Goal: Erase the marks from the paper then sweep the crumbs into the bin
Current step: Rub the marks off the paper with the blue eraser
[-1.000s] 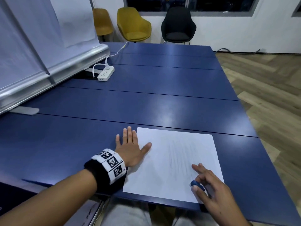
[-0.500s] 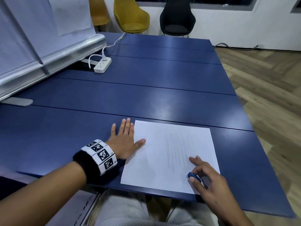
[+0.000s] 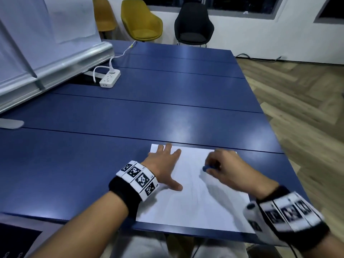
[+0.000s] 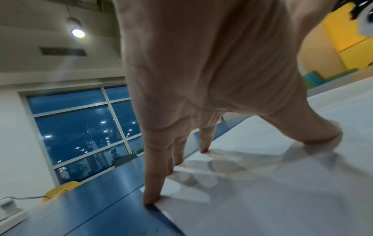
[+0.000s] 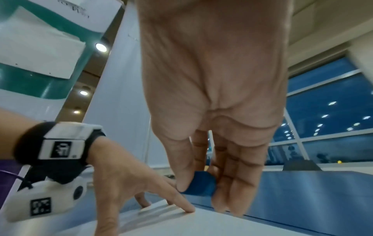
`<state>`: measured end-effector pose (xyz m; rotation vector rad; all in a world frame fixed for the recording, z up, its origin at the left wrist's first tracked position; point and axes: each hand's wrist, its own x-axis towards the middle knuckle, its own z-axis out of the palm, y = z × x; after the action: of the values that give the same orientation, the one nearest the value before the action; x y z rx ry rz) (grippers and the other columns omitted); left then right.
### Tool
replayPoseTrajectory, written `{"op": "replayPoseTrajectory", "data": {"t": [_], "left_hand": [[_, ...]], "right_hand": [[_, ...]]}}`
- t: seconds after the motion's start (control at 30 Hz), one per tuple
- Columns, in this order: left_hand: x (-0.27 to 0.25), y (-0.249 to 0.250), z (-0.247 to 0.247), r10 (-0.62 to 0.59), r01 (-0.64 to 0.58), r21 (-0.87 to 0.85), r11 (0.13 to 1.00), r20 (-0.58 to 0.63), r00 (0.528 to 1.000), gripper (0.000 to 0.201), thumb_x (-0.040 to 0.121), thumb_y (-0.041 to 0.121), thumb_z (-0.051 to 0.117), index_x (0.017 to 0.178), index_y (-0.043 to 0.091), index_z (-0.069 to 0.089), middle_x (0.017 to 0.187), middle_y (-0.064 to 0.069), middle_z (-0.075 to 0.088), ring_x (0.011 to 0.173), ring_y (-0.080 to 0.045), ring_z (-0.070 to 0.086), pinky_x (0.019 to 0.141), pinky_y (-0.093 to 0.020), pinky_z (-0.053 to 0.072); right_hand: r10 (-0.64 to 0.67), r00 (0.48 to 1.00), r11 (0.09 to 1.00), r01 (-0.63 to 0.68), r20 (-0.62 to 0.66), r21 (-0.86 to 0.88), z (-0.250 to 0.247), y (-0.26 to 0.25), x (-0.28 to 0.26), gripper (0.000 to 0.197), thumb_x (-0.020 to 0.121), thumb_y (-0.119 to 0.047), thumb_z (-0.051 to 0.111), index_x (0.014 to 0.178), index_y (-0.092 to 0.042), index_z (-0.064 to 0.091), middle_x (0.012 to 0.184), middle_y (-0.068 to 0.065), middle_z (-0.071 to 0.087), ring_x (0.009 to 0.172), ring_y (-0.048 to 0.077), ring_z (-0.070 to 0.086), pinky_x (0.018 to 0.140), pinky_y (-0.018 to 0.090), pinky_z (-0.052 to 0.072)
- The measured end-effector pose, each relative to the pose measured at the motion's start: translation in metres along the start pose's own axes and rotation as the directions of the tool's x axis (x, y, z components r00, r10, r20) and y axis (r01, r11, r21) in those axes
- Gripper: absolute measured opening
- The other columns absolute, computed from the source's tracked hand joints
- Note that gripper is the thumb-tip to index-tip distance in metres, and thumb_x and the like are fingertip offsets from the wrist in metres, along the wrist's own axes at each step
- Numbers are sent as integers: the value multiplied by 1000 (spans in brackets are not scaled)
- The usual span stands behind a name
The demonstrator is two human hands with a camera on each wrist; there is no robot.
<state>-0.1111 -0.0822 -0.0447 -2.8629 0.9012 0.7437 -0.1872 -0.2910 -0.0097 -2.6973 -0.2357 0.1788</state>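
Note:
A white sheet of paper (image 3: 193, 198) with faint pencil marks (image 3: 192, 187) lies near the front edge of the blue table (image 3: 149, 108). My left hand (image 3: 163, 164) lies flat on the sheet's far left part, fingers spread and straight (image 4: 153, 188). My right hand (image 3: 221, 167) hovers over the sheet's far middle and pinches a small blue eraser (image 3: 205, 168) between thumb and fingers, clearest in the right wrist view as the eraser (image 5: 201, 183). Whether the eraser touches the paper I cannot tell. No bin is in view.
A white power strip (image 3: 109, 79) with its cable sits at the table's far left, beside a silver whiteboard rail (image 3: 55, 69). Yellow chairs (image 3: 141, 21) and a black chair (image 3: 193, 25) stand beyond the far edge. Wooden floor (image 3: 297, 101) lies to the right.
My right hand has carried the eraser from the sheet's near right corner up to its far middle. My left hand has slid from the sheet's left edge further onto the paper.

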Motion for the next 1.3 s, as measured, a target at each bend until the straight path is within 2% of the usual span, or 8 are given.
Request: {"op": "replayPoseTrajectory", "data": {"t": [0.1, 0.33, 0.53, 0.7, 0.87, 1.0, 1.17, 1.3], "left_hand": [[0, -1, 0, -4, 4, 19, 1000, -13, 1000, 121, 64, 69, 78, 155, 21, 13, 159, -14, 7, 144, -31, 14, 102, -48, 39], [3, 0, 6, 9, -9, 46, 999, -16, 1000, 137, 54, 73, 81, 155, 20, 5, 158, -7, 7, 143, -33, 13, 104, -55, 37], [3, 1, 7, 9, -9, 52, 999, -1, 1000, 137, 56, 74, 79, 156, 19, 2, 164, 0, -4, 147, -34, 7, 106, -56, 35], [3, -1, 6, 25, -26, 69, 997, 9, 1000, 141, 57, 77, 76, 157, 19, -4, 165, 1, -11, 148, -34, 5, 107, -55, 35], [4, -1, 5, 30, -31, 88, 996, 19, 999, 141, 57, 79, 74, 157, 19, -5, 165, 0, -12, 148, -34, 6, 106, -53, 35], [4, -2, 5, 35, -36, 99, 994, 13, 999, 141, 56, 79, 74, 157, 19, -5, 166, 0, -11, 147, -35, 8, 105, -54, 36], [5, -1, 5, 39, -41, 71, 997, 25, 999, 136, 57, 78, 75, 156, 30, -4, 166, -1, -12, 149, -36, 3, 107, -55, 34], [5, -1, 4, 47, -49, 80, 996, 27, 999, 134, 58, 77, 75, 156, 35, -6, 165, -3, -12, 149, -37, 3, 105, -56, 35]], "right_hand": [[-37, 994, 998, 42, 98, -54, 4, 2, 48, 9, 86, -20, 66, 81, -13, 68, 76, -5, 60, 66, 11, 53, 64, 30, 45], [-83, 978, 981, 113, 191, -156, 8, 3, 97, 11, 84, -25, 66, 90, -19, 72, 91, -2, 68, 87, 16, 61, 74, 39, 54], [-149, 928, 986, 166, 340, -20, 13, 6, 94, 4, 80, -21, 70, 79, -18, 72, 76, -8, 69, 70, 10, 62, 66, 29, 52], [-119, 975, 988, 134, 189, -71, 13, 7, 105, 12, 83, -24, 67, 85, -14, 72, 85, 0, 68, 76, 15, 59, 70, 34, 52], [-153, 918, 981, 185, 366, -52, 15, 0, 94, 7, 79, -24, 67, 82, -19, 72, 80, -4, 69, 74, 17, 63, 65, 34, 52], [-131, 968, 982, 156, 213, -107, 16, 2, 107, 11, 82, -26, 67, 87, -18, 70, 85, -2, 65, 78, 17, 57, 67, 33, 48], [-184, 861, 981, 189, 474, 37, 22, -5, 84, 3, 75, -20, 70, 75, -17, 70, 76, -4, 71, 68, 15, 63, 65, 37, 55], [-124, 956, 990, 137, 267, -33, 17, 2, 94, 11, 80, -26, 68, 81, -15, 70, 82, 1, 68, 74, 21, 62, 70, 44, 54]]}}
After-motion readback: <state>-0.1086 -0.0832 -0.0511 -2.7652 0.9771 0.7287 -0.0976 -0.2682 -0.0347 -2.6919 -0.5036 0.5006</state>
